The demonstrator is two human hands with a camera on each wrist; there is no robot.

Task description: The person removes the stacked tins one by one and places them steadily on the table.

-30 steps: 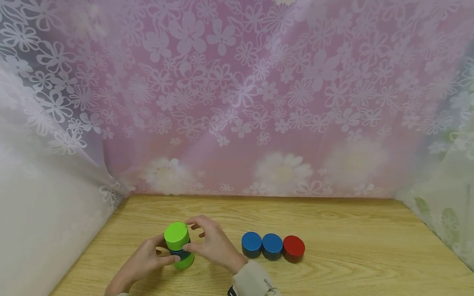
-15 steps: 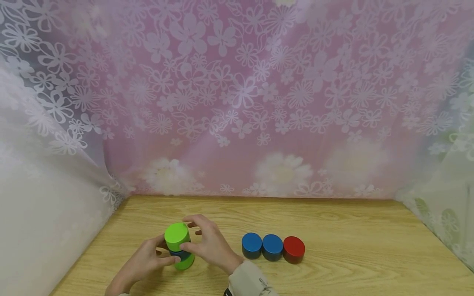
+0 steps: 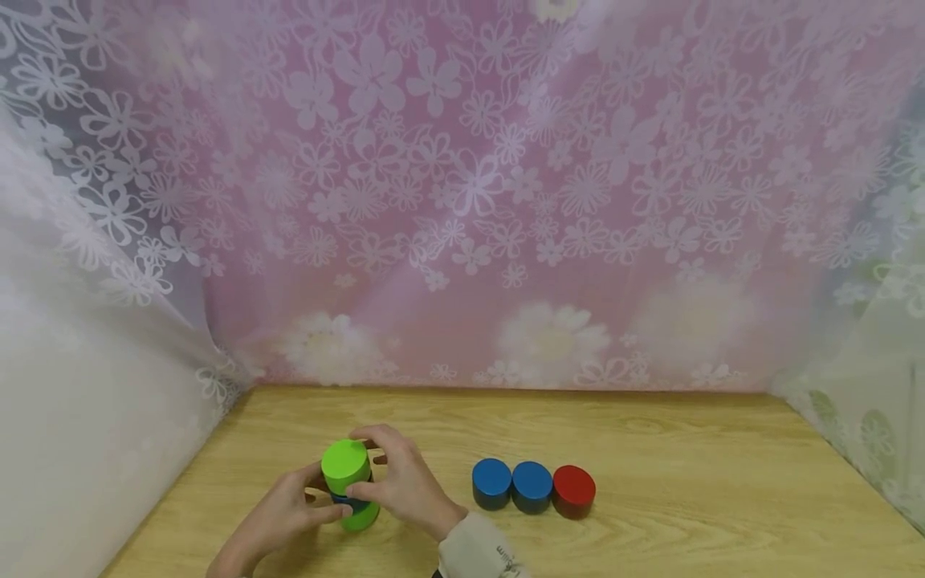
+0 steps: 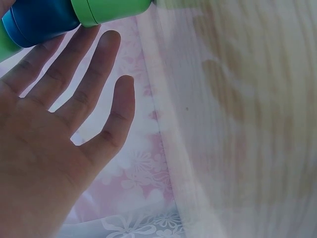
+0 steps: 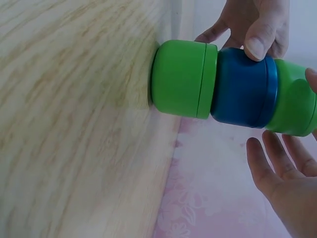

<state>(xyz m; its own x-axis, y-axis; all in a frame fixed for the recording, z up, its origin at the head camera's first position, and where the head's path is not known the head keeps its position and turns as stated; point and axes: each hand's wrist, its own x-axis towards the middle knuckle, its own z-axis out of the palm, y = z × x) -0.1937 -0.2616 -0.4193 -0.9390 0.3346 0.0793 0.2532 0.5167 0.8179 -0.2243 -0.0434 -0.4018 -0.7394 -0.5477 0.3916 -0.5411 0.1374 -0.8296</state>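
Three small round canisters stand in a stack at the left of the table. The bottom one is green (image 5: 181,79), the middle one blue (image 5: 242,89) and the top one bright green (image 3: 345,464). My left hand (image 3: 278,510) holds the stack from the left, its thumb on the blue canister; in the left wrist view, several of its fingers stretch out below the stack. From the right, my right hand (image 3: 412,486) grips the top green canister between thumb and fingers. The canisters touch one another, with the upper two slightly out of line in the right wrist view.
Two blue canisters (image 3: 492,483) and a red canister (image 3: 574,491) stand side by side in a row, right of my right hand. The wooden table (image 3: 686,449) ends at a pink flowered curtain (image 3: 462,201), and pale cloth hangs on both sides.
My right hand has shifted a little left, its thumb and fingers closing further round the top green canister. The left hand and the row of canisters stay where they were.
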